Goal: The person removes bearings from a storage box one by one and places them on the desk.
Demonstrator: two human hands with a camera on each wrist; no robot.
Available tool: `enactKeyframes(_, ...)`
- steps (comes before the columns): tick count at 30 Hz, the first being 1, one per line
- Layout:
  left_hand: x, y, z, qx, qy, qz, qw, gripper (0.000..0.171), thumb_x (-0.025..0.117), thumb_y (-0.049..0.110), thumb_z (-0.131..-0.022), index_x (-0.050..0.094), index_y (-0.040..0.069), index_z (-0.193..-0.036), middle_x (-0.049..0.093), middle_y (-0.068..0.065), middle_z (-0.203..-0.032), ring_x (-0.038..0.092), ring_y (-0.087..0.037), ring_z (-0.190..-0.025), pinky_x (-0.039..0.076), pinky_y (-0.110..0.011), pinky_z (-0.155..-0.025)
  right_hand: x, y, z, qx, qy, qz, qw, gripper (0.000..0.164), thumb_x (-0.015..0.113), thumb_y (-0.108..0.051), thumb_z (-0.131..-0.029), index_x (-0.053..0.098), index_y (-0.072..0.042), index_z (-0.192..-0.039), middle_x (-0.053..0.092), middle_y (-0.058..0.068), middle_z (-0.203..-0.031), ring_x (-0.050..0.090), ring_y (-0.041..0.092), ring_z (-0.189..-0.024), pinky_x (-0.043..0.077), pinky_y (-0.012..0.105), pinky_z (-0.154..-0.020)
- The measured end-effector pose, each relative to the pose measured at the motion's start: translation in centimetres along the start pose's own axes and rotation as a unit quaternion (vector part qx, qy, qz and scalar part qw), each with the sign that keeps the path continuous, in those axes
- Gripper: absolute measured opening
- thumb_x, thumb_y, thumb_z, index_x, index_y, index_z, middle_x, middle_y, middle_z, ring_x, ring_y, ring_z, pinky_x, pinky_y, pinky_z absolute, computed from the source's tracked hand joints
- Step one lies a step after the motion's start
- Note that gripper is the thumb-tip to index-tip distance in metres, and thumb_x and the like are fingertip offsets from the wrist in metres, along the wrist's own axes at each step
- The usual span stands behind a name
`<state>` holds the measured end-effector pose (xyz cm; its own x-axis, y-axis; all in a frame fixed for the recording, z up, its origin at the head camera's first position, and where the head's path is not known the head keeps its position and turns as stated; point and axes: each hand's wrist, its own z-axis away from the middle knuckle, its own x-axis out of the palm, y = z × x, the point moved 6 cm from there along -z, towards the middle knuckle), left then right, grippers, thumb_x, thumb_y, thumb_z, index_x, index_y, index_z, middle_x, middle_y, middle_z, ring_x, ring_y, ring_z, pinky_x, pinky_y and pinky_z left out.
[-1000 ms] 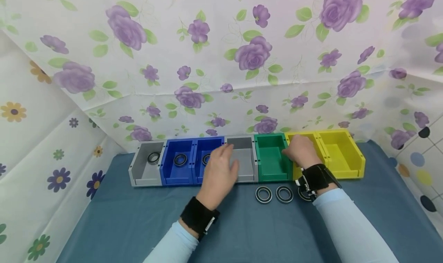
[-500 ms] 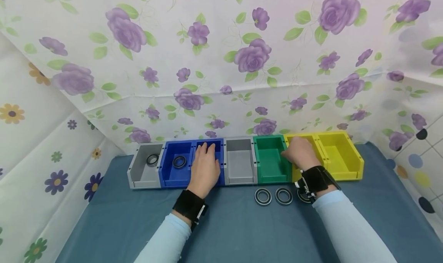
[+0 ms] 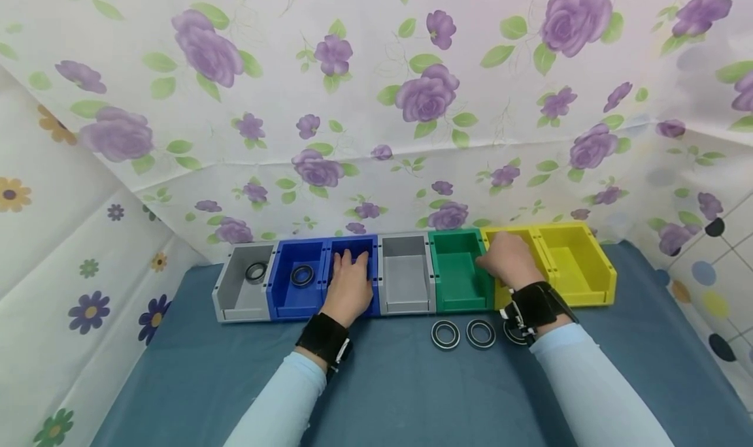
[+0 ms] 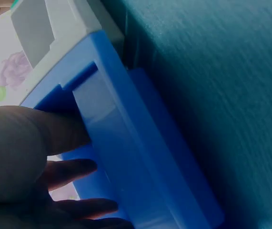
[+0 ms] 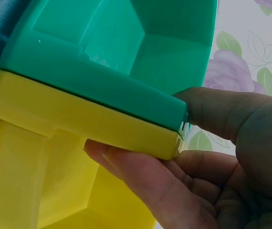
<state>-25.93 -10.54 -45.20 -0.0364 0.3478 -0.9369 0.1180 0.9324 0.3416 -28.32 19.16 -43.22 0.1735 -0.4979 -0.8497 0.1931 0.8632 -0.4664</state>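
My left hand (image 3: 350, 293) reaches down into the right one of two blue bins (image 3: 369, 246). In the left wrist view its fingers (image 4: 74, 169) are spread inside that bin (image 4: 126, 157), and no ring shows between them; whatever lies under them is hidden. With thumb and fingers, my right hand (image 3: 510, 261) pinches the adjoining walls of the green bin (image 5: 102, 90) and the left yellow bin (image 5: 78, 114). One bearing (image 3: 302, 276) lies in the left blue bin, another bearing (image 3: 255, 272) in the far-left grey bin (image 3: 235, 315).
Three bearings lie on the blue cloth (image 3: 400, 395) before the bins: a left one (image 3: 445, 335), a middle one (image 3: 480, 334) and one (image 3: 514, 332) partly behind the right wrist. A second grey bin (image 3: 406, 277) and a right yellow bin (image 3: 579, 270) complete the row against a flowered curtain (image 3: 353, 107).
My left hand has moved left from the front of the middle grey bin and gone down into the right blue bin. The right hand keeps its grip on the bin walls.
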Motion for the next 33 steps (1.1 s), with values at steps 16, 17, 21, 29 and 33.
enactKeyframes(16,1.2,-0.5,-0.5,-0.028,-0.059,-0.016,0.9978,0.051,0.061,0.012,-0.087,0.046,0.004,-0.135,0.032,-0.031,-0.138,0.026,-0.046,-0.129,0.029,-0.048,-0.101,0.1,-0.2,0.0,0.001,-0.003,0.001,1.000,0.026,0.064,-0.023,-0.085,0.056,0.001,-0.084,0.053,0.013,-0.069,0.056,0.023,-0.051,0.047,0.029,-0.044)
enactKeyframes(17,1.2,-0.4,-0.5,-0.024,-0.062,-0.025,0.9975,0.050,0.061,0.012,-0.087,0.047,0.003,-0.134,0.034,-0.031,-0.136,0.028,-0.045,-0.128,0.029,-0.047,-0.101,0.1,-0.2,0.0,0.001,-0.003,0.002,1.000,0.026,0.063,-0.023,-0.085,0.056,0.002,-0.084,0.053,0.013,-0.069,0.056,0.023,-0.051,0.047,0.029,-0.044)
enactKeyframes(21,1.3,-0.1,-0.3,-0.004,-0.063,-0.067,0.9957,0.044,0.060,0.013,-0.087,0.052,0.000,-0.128,0.046,-0.029,-0.126,0.040,-0.043,-0.118,0.032,-0.046,-0.100,0.0,-0.3,0.1,-0.001,-0.004,0.003,1.000,0.026,0.063,-0.023,-0.086,0.056,0.002,-0.085,0.053,0.013,-0.069,0.056,0.023,-0.051,0.047,0.029,-0.045)
enactKeyframes(29,1.3,0.0,-0.1,0.008,-0.047,-0.097,0.9942,0.035,0.064,0.013,-0.085,0.060,0.003,-0.118,0.056,-0.022,-0.111,0.049,-0.039,-0.103,0.040,-0.047,-0.089,0.0,-0.3,0.1,0.000,0.000,0.000,1.000,0.026,0.064,-0.023,-0.085,0.056,0.002,-0.084,0.053,0.012,-0.067,0.056,0.023,-0.051,0.047,0.028,-0.044)
enactKeyframes(33,1.3,-0.1,-0.2,0.001,-0.047,-0.093,0.9945,0.027,0.062,0.008,-0.085,0.063,0.005,-0.112,0.060,-0.019,-0.105,0.051,-0.037,-0.098,0.040,-0.048,-0.087,-0.1,-0.2,0.2,-0.001,-0.001,0.002,1.000,0.026,0.064,-0.024,-0.086,0.057,0.001,-0.083,0.053,0.012,-0.066,0.056,0.023,-0.050,0.047,0.029,-0.044)
